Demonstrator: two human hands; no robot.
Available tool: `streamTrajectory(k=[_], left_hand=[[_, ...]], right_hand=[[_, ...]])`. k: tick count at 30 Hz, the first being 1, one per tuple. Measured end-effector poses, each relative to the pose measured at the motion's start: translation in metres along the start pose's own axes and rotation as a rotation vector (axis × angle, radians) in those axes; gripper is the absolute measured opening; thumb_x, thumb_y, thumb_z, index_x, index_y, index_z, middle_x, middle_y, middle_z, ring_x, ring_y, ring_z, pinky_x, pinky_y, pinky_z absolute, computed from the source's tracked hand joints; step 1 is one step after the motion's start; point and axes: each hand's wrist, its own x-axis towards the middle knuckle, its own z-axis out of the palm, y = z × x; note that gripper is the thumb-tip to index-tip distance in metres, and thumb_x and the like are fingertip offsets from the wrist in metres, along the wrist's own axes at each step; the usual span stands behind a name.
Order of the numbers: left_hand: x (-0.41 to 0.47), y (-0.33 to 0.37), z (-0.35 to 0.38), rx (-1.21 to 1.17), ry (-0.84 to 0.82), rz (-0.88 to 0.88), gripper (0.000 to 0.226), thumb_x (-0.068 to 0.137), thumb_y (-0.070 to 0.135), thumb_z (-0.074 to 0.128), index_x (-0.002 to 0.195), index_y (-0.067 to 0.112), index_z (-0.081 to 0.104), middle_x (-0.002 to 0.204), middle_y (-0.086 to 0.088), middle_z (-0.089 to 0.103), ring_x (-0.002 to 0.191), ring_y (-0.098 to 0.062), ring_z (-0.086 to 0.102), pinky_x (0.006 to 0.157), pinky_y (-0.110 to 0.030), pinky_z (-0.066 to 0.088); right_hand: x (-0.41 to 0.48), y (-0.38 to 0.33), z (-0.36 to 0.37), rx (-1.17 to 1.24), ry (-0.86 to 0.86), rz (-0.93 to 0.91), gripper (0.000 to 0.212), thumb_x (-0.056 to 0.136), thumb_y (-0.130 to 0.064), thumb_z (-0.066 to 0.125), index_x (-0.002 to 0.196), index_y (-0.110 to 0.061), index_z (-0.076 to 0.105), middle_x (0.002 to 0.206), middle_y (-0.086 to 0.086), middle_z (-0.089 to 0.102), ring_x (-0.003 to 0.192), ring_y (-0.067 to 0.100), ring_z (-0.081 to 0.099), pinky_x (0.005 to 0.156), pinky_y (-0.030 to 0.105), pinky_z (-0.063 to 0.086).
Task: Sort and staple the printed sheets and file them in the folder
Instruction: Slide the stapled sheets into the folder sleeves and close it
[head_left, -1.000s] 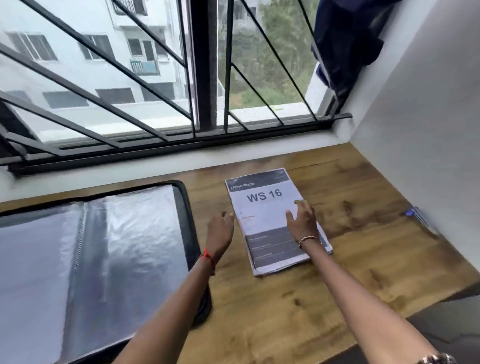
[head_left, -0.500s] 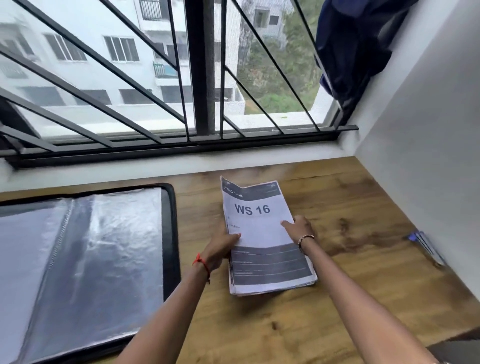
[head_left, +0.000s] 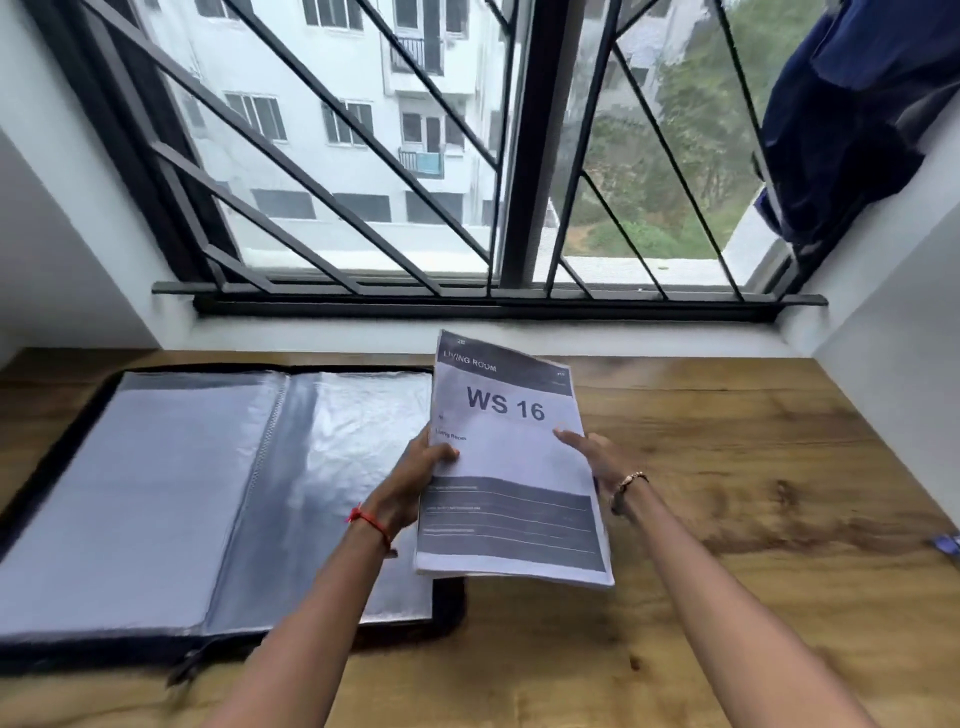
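A wide window fills the upper half of the frame, behind a dark metal grille of slanted bars and a thick upright post. Outside stand a white apartment block at upper left and green trees at upper right. White walls flank a white sill. Dark blue cloth hangs at upper right. Soft daylight falls on the wooden table below.

Our left hand, centre frame, red thread at wrist: thumb atop the stack of sheets, fingers beneath. Our right hand, bracelet at wrist: thumb on the stack's right edge, fingers hidden. Both forearms bare, rising from the lower edge.
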Motion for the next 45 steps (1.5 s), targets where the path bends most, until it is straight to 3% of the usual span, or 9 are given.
streamTrajectory(k=[3, 7, 13, 17, 21, 26, 29, 34, 45], left_hand=[[-0.014, 0.009, -0.034, -0.016, 0.051, -0.001, 0.038, 0.085, -0.006, 0.036, 0.108, 0.017, 0.055, 0.096, -0.012, 0.066, 0.082, -0.029, 0.062, 0.068, -0.038, 0.055], [-0.029, 0.016, -0.077, 0.001, 0.097, 0.003, 0.034, 0.086, -0.008, 0.036, 0.098, 0.015, 0.057, 0.085, -0.010, 0.066, 0.071, -0.024, 0.063, 0.058, -0.028, 0.055], [-0.032, 0.019, -0.132, 0.024, 0.124, 0.006, 0.029, 0.083, -0.005, 0.044, 0.105, 0.008, 0.057, 0.081, -0.010, 0.061, 0.078, -0.025, 0.055, 0.071, -0.033, 0.046], [-0.028, 0.024, -0.152, 0.094, 0.117, 0.025, 0.029, 0.083, -0.009, 0.039, 0.099, 0.009, 0.056, 0.080, -0.010, 0.058, 0.071, -0.022, 0.051, 0.062, -0.027, 0.046], [-0.016, 0.026, -0.163, 0.134, 0.100, 0.037, 0.033, 0.087, -0.010, 0.037, 0.109, 0.009, 0.053, 0.089, -0.007, 0.062, 0.077, -0.020, 0.055, 0.068, -0.027, 0.046], [0.013, 0.041, -0.179, 0.206, 0.185, 0.046, 0.023, 0.098, 0.017, 0.044, 0.118, 0.013, 0.055, 0.104, -0.005, 0.062, 0.091, -0.019, 0.059, 0.065, -0.025, 0.050], [0.035, 0.044, -0.193, 0.563, 0.410, 0.188, 0.031, 0.093, 0.006, 0.050, 0.122, 0.001, 0.058, 0.121, -0.014, 0.062, 0.111, -0.026, 0.057, 0.086, -0.025, 0.044], [0.067, 0.049, -0.211, 0.887, 0.416, 0.310, 0.035, 0.086, -0.005, 0.049, 0.119, -0.001, 0.059, 0.128, -0.016, 0.057, 0.122, -0.028, 0.050, 0.102, -0.026, 0.034], [0.116, 0.056, -0.220, 1.151, 0.386, 0.428, 0.020, 0.091, 0.006, 0.052, 0.101, -0.001, 0.068, 0.106, -0.015, 0.064, 0.103, -0.030, 0.055, 0.085, -0.036, 0.045]], right_hand=[[-0.009, -0.009, 0.036, 0.133, -0.127, -0.056, 0.043, 0.061, -0.023, 0.075, 0.101, -0.011, 0.066, 0.099, 0.000, 0.069, 0.088, 0.017, 0.066, 0.060, 0.016, 0.051], [-0.014, -0.008, 0.076, 0.205, -0.258, 0.002, 0.052, 0.058, -0.010, 0.074, 0.107, -0.004, 0.061, 0.097, 0.009, 0.071, 0.080, 0.022, 0.071, 0.063, 0.027, 0.056], [-0.018, -0.007, 0.128, 0.233, -0.282, -0.021, 0.081, 0.036, -0.027, 0.092, 0.108, -0.007, 0.063, 0.103, 0.012, 0.070, 0.085, 0.025, 0.069, 0.070, 0.032, 0.057], [-0.020, -0.012, 0.157, 0.090, -0.235, -0.063, 0.045, 0.075, 0.001, 0.071, 0.116, -0.007, 0.055, 0.113, 0.009, 0.062, 0.086, 0.016, 0.064, 0.067, 0.016, 0.054], [-0.012, -0.021, 0.165, 0.076, -0.139, -0.081, 0.044, 0.078, 0.017, 0.058, 0.117, -0.003, 0.051, 0.099, 0.009, 0.062, 0.064, 0.007, 0.066, 0.054, 0.013, 0.051], [0.005, -0.041, 0.151, 0.206, -0.146, -0.110, 0.047, 0.063, 0.013, 0.073, 0.101, -0.007, 0.054, 0.079, 0.003, 0.069, 0.058, 0.005, 0.067, 0.052, 0.017, 0.053], [0.017, -0.050, 0.140, 0.256, -0.150, -0.097, 0.076, 0.029, -0.014, 0.092, 0.097, -0.010, 0.059, 0.079, 0.003, 0.072, 0.067, 0.015, 0.070, 0.058, 0.025, 0.057], [0.041, -0.052, 0.121, 0.337, -0.136, -0.079, 0.091, 0.016, -0.028, 0.096, 0.097, -0.009, 0.061, 0.082, 0.006, 0.072, 0.073, 0.021, 0.070, 0.062, 0.032, 0.058], [0.064, -0.043, 0.103, 0.398, -0.211, 0.003, 0.068, 0.033, -0.014, 0.093, 0.093, -0.007, 0.061, 0.089, 0.011, 0.071, 0.076, 0.024, 0.071, 0.061, 0.036, 0.058]])
